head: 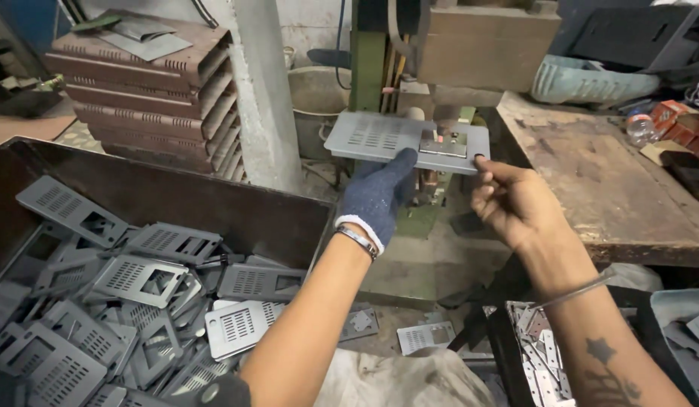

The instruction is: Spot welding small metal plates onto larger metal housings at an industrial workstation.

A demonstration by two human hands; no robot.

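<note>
A grey perforated metal plate (380, 138) is held flat under the head of a green press machine (440, 68). My left hand (378, 194), in a blue knit glove, grips the plate's near edge from below. My bare right hand (511, 200) pinches the plate's right corner with thumb and fingers. A small shiny metal piece (443, 147) lies on the plate right below the machine's tool.
A dark bin (183, 196) at the left holds several grey perforated plates. Brown metal trays (150, 83) are stacked behind it. A worn wooden bench (606, 173) is on the right. A black box (508, 354) of small shiny metal pieces sits below my right arm.
</note>
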